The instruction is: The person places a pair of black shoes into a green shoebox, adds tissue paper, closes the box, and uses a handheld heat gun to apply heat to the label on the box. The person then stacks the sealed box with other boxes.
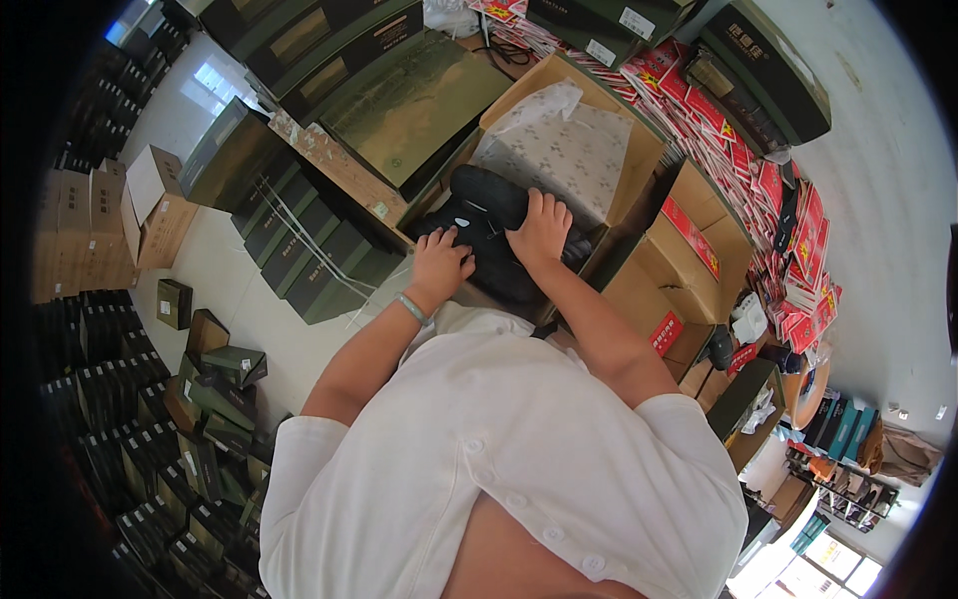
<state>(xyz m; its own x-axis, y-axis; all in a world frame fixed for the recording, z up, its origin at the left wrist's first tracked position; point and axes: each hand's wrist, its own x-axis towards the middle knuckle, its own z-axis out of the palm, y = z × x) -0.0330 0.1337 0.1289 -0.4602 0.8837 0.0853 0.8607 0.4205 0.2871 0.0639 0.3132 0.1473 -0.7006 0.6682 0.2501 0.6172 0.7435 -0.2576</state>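
Black boots (pixel 489 245), soft and dark with a small white tag, lie together at the near side of an open box, in front of my body. My left hand (pixel 441 268) presses on their left part with its fingers curled over the edge. Across their right part, my right hand (pixel 540 232) has its thumb and fingers gripping the black upper. Just beyond, patterned white tissue paper (pixel 564 150) fills the open cardboard box (pixel 639 150). The boots' exact shape is partly hidden by my hands.
An empty-looking open carton (pixel 699 235) with red labels stands at the right. Dark green shoe boxes (pixel 409 110) are stacked at far left, others (pixel 319 245) tied with string. Red printed packets (pixel 743 160) pile along the back right. Many boxes (pixel 130 399) cover the left floor.
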